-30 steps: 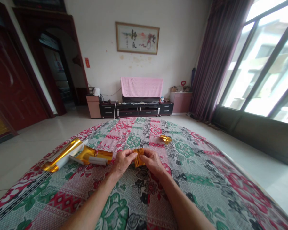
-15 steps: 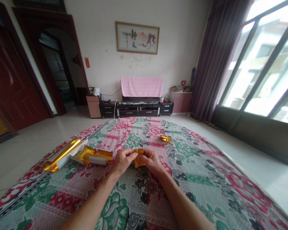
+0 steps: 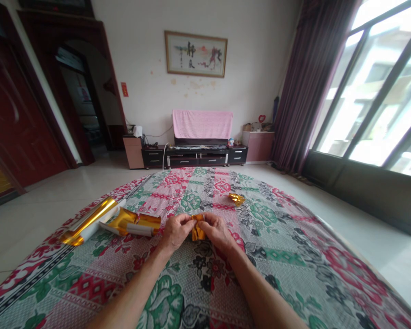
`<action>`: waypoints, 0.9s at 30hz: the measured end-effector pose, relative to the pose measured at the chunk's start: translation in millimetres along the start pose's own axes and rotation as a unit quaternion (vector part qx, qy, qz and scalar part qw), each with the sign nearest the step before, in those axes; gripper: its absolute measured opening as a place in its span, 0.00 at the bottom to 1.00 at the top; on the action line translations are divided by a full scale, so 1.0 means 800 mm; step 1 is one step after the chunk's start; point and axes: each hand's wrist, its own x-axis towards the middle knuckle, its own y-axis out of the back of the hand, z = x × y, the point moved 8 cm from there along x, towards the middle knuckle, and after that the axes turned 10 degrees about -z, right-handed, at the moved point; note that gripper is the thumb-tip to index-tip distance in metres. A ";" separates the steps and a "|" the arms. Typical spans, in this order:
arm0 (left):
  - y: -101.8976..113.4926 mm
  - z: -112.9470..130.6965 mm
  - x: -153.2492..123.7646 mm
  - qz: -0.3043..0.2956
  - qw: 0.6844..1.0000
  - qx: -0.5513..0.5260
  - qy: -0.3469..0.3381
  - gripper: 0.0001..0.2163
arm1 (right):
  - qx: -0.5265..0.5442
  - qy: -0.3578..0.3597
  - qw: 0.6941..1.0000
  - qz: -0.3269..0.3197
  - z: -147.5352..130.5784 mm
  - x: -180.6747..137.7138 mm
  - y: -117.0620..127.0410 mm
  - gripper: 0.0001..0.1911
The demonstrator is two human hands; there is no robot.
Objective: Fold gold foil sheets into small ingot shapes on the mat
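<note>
A small piece of gold foil paper [image 3: 196, 232] is pinched between both of my hands just above the flowered cloth [image 3: 294, 265]. My left hand [image 3: 176, 232] grips its left side with fingers curled. On the right side, my right hand [image 3: 218, 231] presses thumb and fingers onto the paper's top edge. Most of the paper is hidden by my fingers. A folded gold paper piece [image 3: 237, 198] lies farther off on the cloth, to the right of my hands.
A loose stack of gold and white foil sheets [image 3: 109, 221] lies on the cloth left of my left hand. Beyond the cloth are tiled floor, a low TV cabinet [image 3: 195, 157] with a pink cover, a dark doorway on the left and curtained windows on the right.
My fingers have closed further over the gold paper, so it looks smaller and more folded than one second ago. Both hands stay in the same place.
</note>
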 end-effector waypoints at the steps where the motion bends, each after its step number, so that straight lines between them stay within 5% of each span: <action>1: 0.001 0.002 -0.001 0.003 1.000 0.005 -0.005 0.11 | -0.009 0.003 1.000 0.003 -0.003 0.000 0.000 0.07; 20: -0.010 0.016 -0.004 -0.048 0.998 0.029 -0.019 0.12 | -0.017 0.014 1.000 0.022 0.006 0.001 0.005 0.13; 27: -0.021 0.012 -0.009 -0.158 0.982 -0.093 0.051 0.13 | 0.019 -0.038 0.998 0.045 0.008 0.002 0.006 0.13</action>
